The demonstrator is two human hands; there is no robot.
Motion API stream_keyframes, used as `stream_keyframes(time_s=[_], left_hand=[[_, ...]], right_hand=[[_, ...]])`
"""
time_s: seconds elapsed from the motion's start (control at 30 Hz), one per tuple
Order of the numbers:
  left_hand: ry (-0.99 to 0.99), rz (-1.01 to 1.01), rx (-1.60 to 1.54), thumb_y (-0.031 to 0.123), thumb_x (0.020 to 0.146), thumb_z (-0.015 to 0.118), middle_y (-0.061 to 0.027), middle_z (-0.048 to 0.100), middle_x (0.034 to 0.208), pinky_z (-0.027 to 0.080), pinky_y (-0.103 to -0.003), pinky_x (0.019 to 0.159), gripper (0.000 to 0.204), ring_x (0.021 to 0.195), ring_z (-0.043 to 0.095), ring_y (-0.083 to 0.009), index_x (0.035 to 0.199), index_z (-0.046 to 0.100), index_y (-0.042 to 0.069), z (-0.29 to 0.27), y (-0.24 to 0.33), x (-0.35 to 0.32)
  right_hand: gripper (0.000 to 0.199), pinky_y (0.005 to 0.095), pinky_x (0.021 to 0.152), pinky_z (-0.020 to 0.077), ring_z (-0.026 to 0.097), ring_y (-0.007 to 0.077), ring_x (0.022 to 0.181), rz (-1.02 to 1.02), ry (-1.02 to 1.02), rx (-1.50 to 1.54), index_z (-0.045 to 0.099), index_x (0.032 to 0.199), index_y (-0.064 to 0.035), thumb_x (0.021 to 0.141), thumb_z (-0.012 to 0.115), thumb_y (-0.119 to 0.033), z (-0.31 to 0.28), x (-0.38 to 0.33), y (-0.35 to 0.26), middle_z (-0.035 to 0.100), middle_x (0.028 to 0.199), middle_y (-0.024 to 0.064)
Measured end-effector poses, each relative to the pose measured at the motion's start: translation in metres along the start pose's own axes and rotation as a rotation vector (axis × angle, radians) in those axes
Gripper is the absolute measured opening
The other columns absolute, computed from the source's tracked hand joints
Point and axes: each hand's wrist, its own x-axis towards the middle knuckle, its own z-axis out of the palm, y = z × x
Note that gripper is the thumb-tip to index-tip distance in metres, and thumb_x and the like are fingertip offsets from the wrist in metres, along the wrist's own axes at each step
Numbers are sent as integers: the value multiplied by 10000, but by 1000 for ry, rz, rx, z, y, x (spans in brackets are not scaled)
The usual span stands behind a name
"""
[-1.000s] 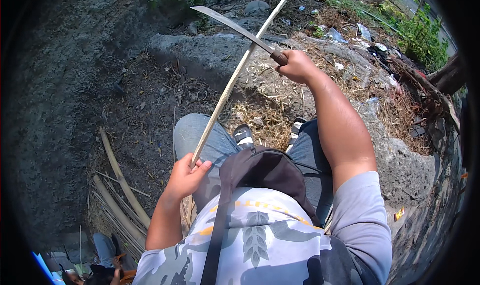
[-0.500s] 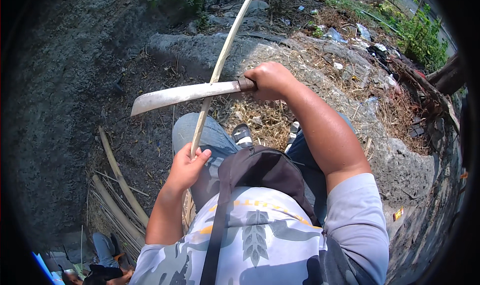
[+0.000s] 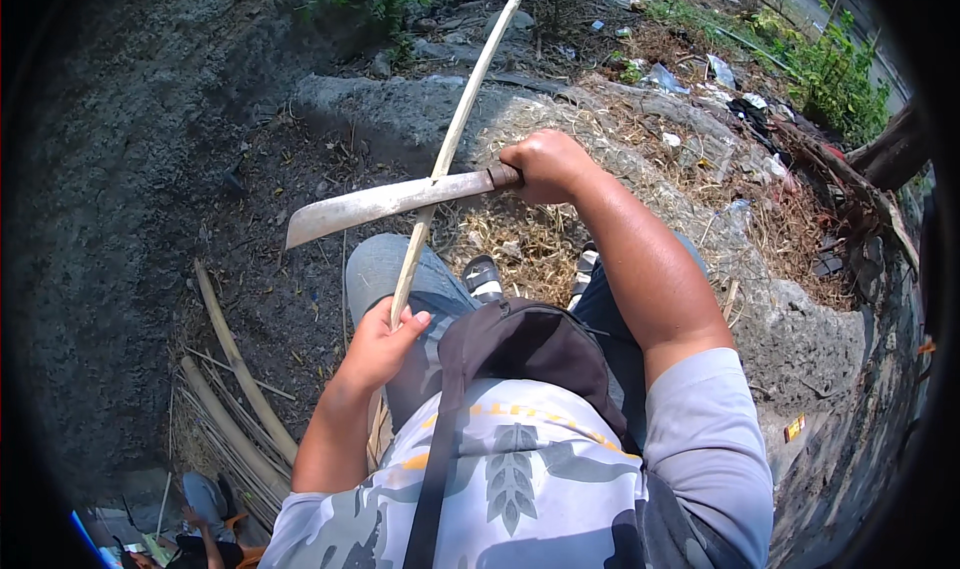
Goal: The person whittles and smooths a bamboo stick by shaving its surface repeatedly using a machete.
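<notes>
My right hand [image 3: 550,167] is closed round the dark handle of a machete [image 3: 375,205]. Its broad, worn blade points left and lies across a long pale wooden stick [image 3: 466,99]. The lower end of that stick is gripped in my left hand [image 3: 388,341], just above my left knee, with thumb and fingers pressed on it. From there the stick slants up and away to the right, beyond the blade. The blade seems to touch the stick about midway; the exact contact edge is hard to make out.
Dry shavings [image 3: 535,231] cover the ground round my sandals [image 3: 482,277]. Long poles and thin sticks [image 3: 235,419] lie at the left. Another person [image 3: 205,529] sits at the lower left. A rock slab [image 3: 805,344], litter [image 3: 722,71] and a log [image 3: 890,154] are on the right.
The machete has shifted slightly right and down in the picture. The stick's far tip has come into view, and its lower end sits lower with my left hand.
</notes>
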Motion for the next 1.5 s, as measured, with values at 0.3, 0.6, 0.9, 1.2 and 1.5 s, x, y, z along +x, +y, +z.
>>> stream_keyframes(time_s=[0.3,0.6,0.9,1.2,1.5], left_hand=[[18,-66,-31,210,969,753,103,464,773,325,-194,582,263,679,383,-5,895,507,153,0,3,-1],[64,66,-43,190,960,761,95,463,760,306,-203,567,266,663,377,-7,897,507,142,19,14,19],[90,43,-32,147,950,760,96,478,753,312,-207,549,270,651,398,-5,897,496,147,23,17,32],[-46,57,11,89,951,738,99,474,723,302,-200,516,252,613,399,3,911,493,130,10,22,29],[1,69,21,99,946,750,99,471,726,308,-202,524,257,619,394,2,913,496,127,17,15,39]], right_hand=[[141,464,781,578,725,335,861,-23,-48,-51,717,861,-164,741,741,-234,-19,-8,-24,737,846,101],[225,489,759,565,707,366,807,-47,19,-5,698,858,-156,647,763,-199,-12,-9,-13,705,764,130],[177,494,757,562,714,368,798,-39,61,34,688,840,-136,695,751,-215,-1,-4,-27,713,769,119],[188,505,740,559,706,382,838,103,10,88,690,893,-152,716,746,-182,-15,-9,-1,714,810,138],[152,468,783,572,731,339,837,-117,-17,-48,723,884,-157,752,718,-231,-9,-4,-42,734,805,109]])
